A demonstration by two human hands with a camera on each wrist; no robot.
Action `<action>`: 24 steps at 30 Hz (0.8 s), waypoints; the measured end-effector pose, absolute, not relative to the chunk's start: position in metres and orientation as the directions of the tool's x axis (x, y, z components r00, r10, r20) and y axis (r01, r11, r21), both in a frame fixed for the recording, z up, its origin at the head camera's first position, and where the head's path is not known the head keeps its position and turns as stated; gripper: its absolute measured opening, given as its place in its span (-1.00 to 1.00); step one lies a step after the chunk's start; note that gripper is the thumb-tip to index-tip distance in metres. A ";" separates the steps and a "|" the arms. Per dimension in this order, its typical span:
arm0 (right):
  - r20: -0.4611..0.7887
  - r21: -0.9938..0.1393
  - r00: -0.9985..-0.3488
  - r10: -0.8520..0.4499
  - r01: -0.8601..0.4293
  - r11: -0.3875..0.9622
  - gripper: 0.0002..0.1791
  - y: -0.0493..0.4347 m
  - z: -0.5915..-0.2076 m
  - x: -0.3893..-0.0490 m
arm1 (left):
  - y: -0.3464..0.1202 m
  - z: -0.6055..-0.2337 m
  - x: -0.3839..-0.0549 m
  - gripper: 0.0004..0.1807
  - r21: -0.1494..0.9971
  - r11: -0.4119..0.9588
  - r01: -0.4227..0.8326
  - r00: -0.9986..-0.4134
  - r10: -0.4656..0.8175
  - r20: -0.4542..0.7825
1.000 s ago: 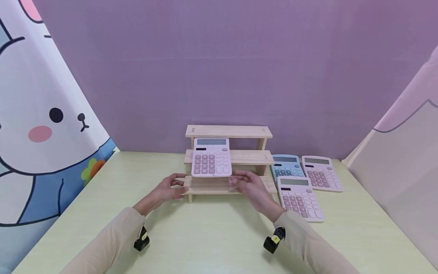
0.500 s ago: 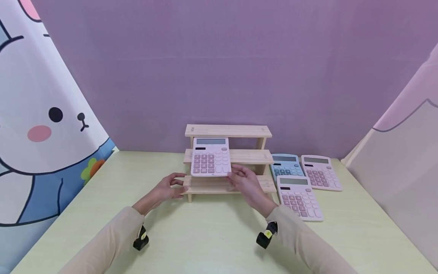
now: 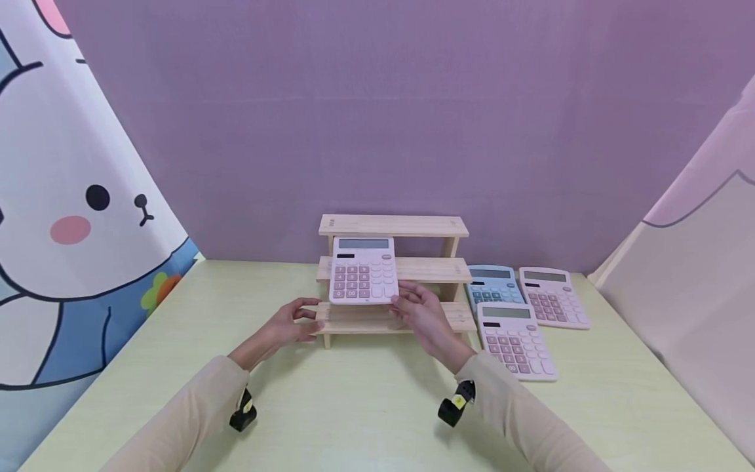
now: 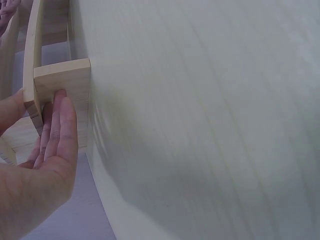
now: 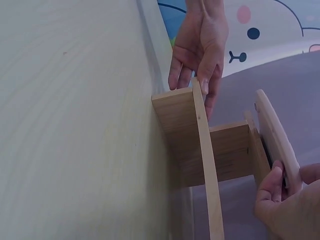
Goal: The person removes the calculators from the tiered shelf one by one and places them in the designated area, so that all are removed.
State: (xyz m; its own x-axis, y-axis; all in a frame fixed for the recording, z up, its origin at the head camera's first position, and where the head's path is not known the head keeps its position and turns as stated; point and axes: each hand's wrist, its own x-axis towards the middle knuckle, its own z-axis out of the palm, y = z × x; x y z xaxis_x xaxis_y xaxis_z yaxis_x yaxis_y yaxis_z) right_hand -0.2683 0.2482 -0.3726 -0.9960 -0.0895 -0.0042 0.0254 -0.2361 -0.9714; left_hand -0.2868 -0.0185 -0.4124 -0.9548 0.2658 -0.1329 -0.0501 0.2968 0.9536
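Observation:
A pink calculator leans on the middle step of a three-tier wooden display stand, left of centre. My right hand pinches its lower right corner; in the right wrist view the thumb lies in front of the calculator and the fingers behind. At the stand's left end, my left hand holds the lowest step. The left wrist view shows that thumb on the plank's upper face and the fingers beneath, beside the leg. The calculator's back is mostly hidden.
Right of the stand lie a blue calculator and two more pink ones, a nearer calculator and a farther calculator. The nearer one overlaps the blue one's lower part from this view. A purple backdrop rises behind the pale table.
My right hand has moved slightly up and left from the lowest step to the calculator's lower right corner, which it now pinches. The left hand stays in place.

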 end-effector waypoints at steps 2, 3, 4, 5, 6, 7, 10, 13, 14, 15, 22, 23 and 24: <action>-0.004 -0.971 -0.996 -0.088 0.025 -0.237 -0.54 0.248 -0.372 -0.269 | -0.018 -0.412 -0.287 -0.35 0.954 0.295 -0.056 -0.956 0.259 -0.136; -0.004 -0.971 -0.996 -0.088 0.025 -0.237 -0.54 0.248 -0.372 -0.269 | -0.018 -0.412 -0.287 -0.35 0.954 0.293 -0.060 -0.957 0.256 -0.138; -0.004 -0.971 -0.996 -0.087 0.025 -0.237 -0.54 0.248 -0.372 -0.269 | -0.018 -0.412 -0.287 -0.35 0.953 0.297 -0.055 -0.955 0.262 -0.136; -0.006 -0.971 -0.996 -0.086 0.027 -0.238 -0.54 0.248 -0.372 -0.269 | -0.019 -0.412 -0.286 -0.35 0.953 0.298 -0.052 -0.954 0.266 -0.135; -0.009 -0.970 -0.996 -0.084 0.029 -0.241 -0.54 0.248 -0.372 -0.268 | -0.019 -0.412 -0.286 -0.35 0.954 0.297 -0.052 -0.954 0.266 -0.135; -0.011 -0.970 -0.997 -0.083 0.030 -0.241 -0.55 0.247 -0.372 -0.268 | -0.019 -0.412 -0.286 -0.35 0.954 0.294 -0.055 -0.954 0.265 -0.137; -0.013 -0.967 -0.997 -0.078 0.033 -0.251 -0.56 0.247 -0.371 -0.268 | -0.019 -0.411 -0.286 -0.34 0.959 0.282 -0.041 -0.951 0.283 -0.124; -0.010 -0.965 -0.997 -0.074 0.029 -0.261 -0.58 0.246 -0.372 -0.268 | -0.020 -0.412 -0.286 -0.34 0.963 0.268 -0.031 -0.950 0.292 -0.112; -0.008 -0.964 -0.997 -0.073 0.027 -0.265 -0.58 0.246 -0.372 -0.268 | -0.020 -0.412 -0.286 -0.34 0.964 0.264 -0.030 -0.950 0.293 -0.110; -0.007 -0.964 -0.997 -0.071 0.026 -0.266 -0.59 0.245 -0.372 -0.268 | -0.020 -0.412 -0.286 -0.34 0.965 0.262 -0.028 -0.950 0.294 -0.107; -0.004 -0.960 -0.998 -0.058 0.020 -0.280 -0.60 0.245 -0.373 -0.269 | -0.021 -0.413 -0.286 -0.34 0.966 0.259 -0.025 -0.949 0.298 -0.104; -0.003 -0.959 -0.998 -0.058 0.019 -0.282 -0.59 0.244 -0.373 -0.269 | -0.021 -0.413 -0.287 -0.34 0.966 0.258 -0.023 -0.949 0.298 -0.102; -0.004 -0.959 -0.998 -0.056 0.020 -0.284 -0.59 0.244 -0.373 -0.269 | -0.020 -0.413 -0.287 -0.34 0.966 0.257 -0.023 -0.949 0.298 -0.102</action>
State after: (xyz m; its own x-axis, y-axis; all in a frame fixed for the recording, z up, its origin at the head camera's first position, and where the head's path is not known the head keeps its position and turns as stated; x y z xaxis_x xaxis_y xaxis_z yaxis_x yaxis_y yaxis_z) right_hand -0.2689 0.2444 -0.3725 -0.9984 -0.0557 -0.0039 0.0195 -0.2838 -0.9587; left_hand -0.2866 -0.0205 -0.4126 -0.9489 0.2984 -0.1023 -0.0232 0.2572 0.9661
